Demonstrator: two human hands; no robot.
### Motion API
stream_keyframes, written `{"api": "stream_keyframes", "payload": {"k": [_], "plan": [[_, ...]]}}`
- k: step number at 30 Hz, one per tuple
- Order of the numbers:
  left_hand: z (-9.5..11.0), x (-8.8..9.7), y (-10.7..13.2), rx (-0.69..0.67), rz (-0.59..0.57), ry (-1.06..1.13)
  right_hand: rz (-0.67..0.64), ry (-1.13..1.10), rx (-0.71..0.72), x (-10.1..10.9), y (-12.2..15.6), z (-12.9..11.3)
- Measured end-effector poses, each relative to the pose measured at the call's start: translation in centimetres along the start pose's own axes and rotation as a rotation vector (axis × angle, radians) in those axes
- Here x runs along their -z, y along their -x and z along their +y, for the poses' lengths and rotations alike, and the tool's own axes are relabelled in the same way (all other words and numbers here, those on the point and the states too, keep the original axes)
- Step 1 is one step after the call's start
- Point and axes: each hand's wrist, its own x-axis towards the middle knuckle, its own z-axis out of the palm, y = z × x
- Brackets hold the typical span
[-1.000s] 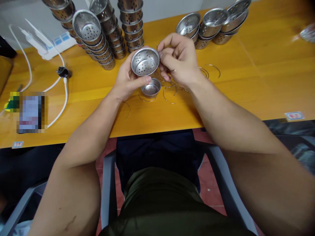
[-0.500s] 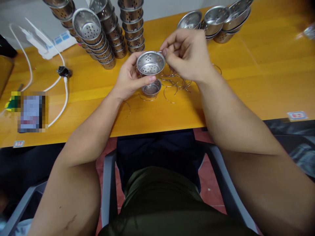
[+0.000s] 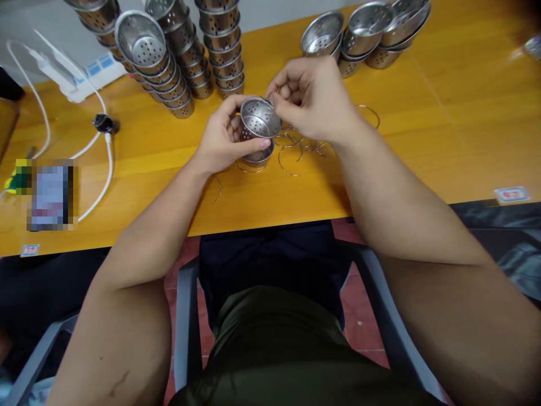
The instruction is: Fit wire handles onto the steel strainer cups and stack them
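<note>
My left hand (image 3: pixel 222 141) grips a small perforated steel cup (image 3: pixel 258 119) just above the orange table (image 3: pixel 443 129), tilted so its opening faces me. My right hand (image 3: pixel 315 98) pinches at the cup's right rim, fingers closed on a thin wire piece too small to make out clearly. A second perforated cup (image 3: pixel 258 157) sits on the table directly under the held one, mostly hidden. Several loose wire rings (image 3: pixel 291 155) lie scattered around and right of it.
Tall leaning stacks of perforated cups (image 3: pixel 181 56) stand at the back left. Another group of nested cups (image 3: pixel 367 34) sits at the back right. A white power strip (image 3: pixel 84 76) and white cable (image 3: pixel 103 169) lie at the left. A small label (image 3: pixel 509 194) sticks near the front edge.
The held cup has come lower and closer to the cup on the table, and tilted. My right hand stays pinched at its rim and has shifted slightly left.
</note>
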Motion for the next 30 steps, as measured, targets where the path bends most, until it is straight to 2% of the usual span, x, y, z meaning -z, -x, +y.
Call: {"api": "stream_keyframes", "payload": {"k": [7,10,15,18,21,25,28,30], "plan": [[1.7,-0.6,0.5,0.076,0.015,-0.056,0.065,0.023,-0.022,-1.3,0.3,-0.4],[2.8,-0.9,0.6,0.054,0.019,-0.118,0.121,0.003,-0.004,-2.2,0.6,-1.3],[4.4,-1.5,1.0,0.011,0.031,-0.207,0.086,0.004,0.000,-3.0,1.0,-2.8],[4.9,-1.6,1.0,0.010,0.030,-0.249,0.117,-0.007,-0.049,-3.2,1.0,-3.3],[5.1,-1.5,1.0,0.004,0.027,-0.266,0.145,-0.071,-0.072,-3.6,0.9,-3.2],[5.3,-1.5,1.1,0.037,0.045,-0.265,0.178,-0.145,-0.007,-4.1,0.5,-2.3],[5.5,-1.6,1.2,0.035,0.063,-0.238,0.113,-0.157,-0.040,-3.3,0.4,-1.9],[5.5,-1.6,1.1,0.010,0.076,-0.217,-0.012,-0.209,-0.100,-2.2,0.5,-2.1]]}}
